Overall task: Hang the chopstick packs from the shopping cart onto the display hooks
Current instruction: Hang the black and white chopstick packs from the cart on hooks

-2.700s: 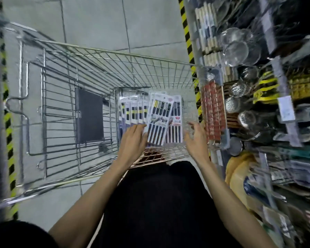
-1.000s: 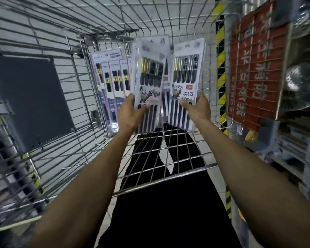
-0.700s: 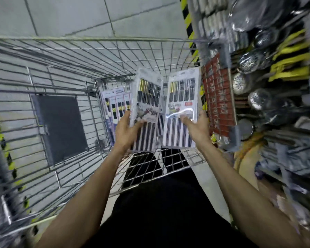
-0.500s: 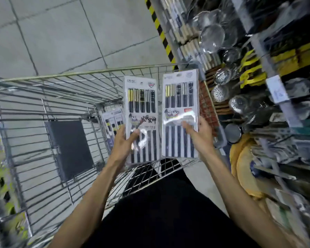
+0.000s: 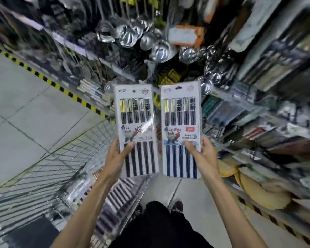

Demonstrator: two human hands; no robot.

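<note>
Standing upright, left pack (image 5: pixel 136 122) tops left grip (image 5: pixel 117 154), right pack (image 5: pixel 180 122) right grip (image 5: pixel 203 155).

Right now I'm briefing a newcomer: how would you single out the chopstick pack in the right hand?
Before the utensil shelves, two chopstick packs are held side by side. Take the right pack, in the grip of the right hand. Unlike the left pack in the left hand, it carries a red label beside its cartoon figures.

My left hand (image 5: pixel 117 155) holds the left pack (image 5: pixel 136 122), my right hand (image 5: pixel 204 155) the right pack (image 5: pixel 181 122), side by side before the hanging ladles (image 5: pixel 147 42); the shopping cart (image 5: pixel 61 167), lower left, holds more packs (image 5: pixel 115 197).
</note>
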